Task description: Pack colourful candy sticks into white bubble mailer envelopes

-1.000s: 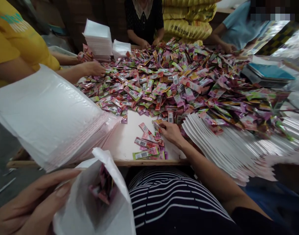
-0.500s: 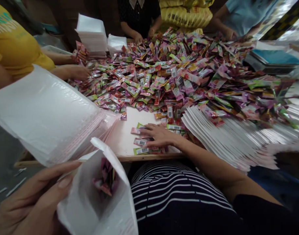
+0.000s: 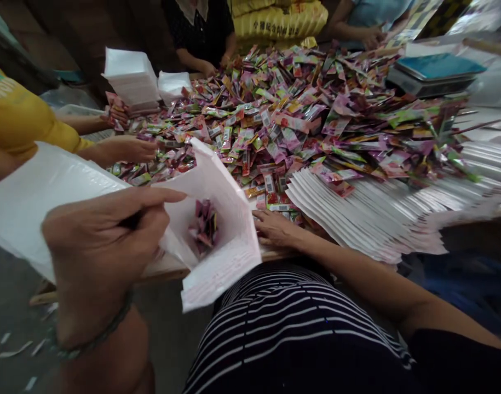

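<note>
My left hand (image 3: 110, 235) grips a white padded mailer (image 3: 234, 191) by its rim, thumb and forefinger pinching it. The mailer's mouth gapes toward me, showing a bunch of small printed sachets (image 3: 205, 227) inside. Just behind it, my right hand (image 3: 281, 230) lies low at the table's front edge, fingers stretched out. Its fingertips are partly hidden by the mailer, and so is whatever lies under them. Close to that hand are loose sachets (image 3: 270, 186) with barcodes, part of a large pile (image 3: 283, 109) across the table.
Fanned white mailers (image 3: 349, 213) lie at the right. More mailers (image 3: 49, 202) are at the left, and white stacks (image 3: 131, 82) stand at the back left. A scale (image 3: 435, 74) is at the back right. Co-workers' hands (image 3: 127, 148) work around the pile; yellow sacks (image 3: 278, 24) stand behind.
My left hand has carried the mailer up and right, over the table edge near my right hand. My right hand's fingers have drawn together somewhat. The head view has shifted.
</note>
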Available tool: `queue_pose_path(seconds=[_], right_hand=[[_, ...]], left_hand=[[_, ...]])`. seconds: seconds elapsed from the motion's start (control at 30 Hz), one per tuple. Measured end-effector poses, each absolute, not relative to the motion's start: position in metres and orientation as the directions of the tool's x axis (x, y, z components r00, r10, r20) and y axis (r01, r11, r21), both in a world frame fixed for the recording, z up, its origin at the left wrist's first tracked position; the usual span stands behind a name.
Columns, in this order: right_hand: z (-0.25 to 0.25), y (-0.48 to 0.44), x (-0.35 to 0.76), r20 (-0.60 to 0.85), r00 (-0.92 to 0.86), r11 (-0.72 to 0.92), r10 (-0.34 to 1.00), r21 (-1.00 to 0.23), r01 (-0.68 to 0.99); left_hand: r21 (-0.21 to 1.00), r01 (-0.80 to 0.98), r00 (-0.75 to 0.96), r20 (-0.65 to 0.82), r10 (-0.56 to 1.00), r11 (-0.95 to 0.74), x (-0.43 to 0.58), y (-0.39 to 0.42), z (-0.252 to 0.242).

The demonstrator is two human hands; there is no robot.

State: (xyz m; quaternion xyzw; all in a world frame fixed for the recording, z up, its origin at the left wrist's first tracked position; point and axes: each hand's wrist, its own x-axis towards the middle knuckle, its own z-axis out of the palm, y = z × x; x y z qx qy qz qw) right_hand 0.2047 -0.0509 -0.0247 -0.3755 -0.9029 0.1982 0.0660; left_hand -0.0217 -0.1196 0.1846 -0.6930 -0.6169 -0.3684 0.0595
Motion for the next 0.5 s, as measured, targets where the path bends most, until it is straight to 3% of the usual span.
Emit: queue_pose_path(seconds=[0.13, 0.2, 0.33, 0.5], right_hand=[[-0.044, -0.054, 0.2, 0.042, -0.649, 0.592, 0.759, -0.458, 0.663], [-0.049, -0.055, 0.2, 0.082, -0.539, 0.477, 0.839, -0.587, 0.654], [-0.041, -0.061, 0.212, 0.077, -0.148, 0.13, 0.986, -0.909, 0.396], [0.005, -0.099, 0.246, 0.004, 0.089, 0.007, 0.996, -0.999, -0.037]], left_hand=[[-0.207, 0.922, 0.386, 0.546, 0.743, -0.327, -0.016, -0.1, 0.183], [-0.343, 0.894, 0.422, 0.434, 0.796, -0.287, -0.01, -0.095, 0.172], [-0.278, 0.911, 0.366, 0.202, 0.909, -0.305, 0.011, -0.09, 0.126], [-0.059, 0.958, 0.283, 0.03, 0.959, -0.281, 0.037, -0.081, 0.083]])
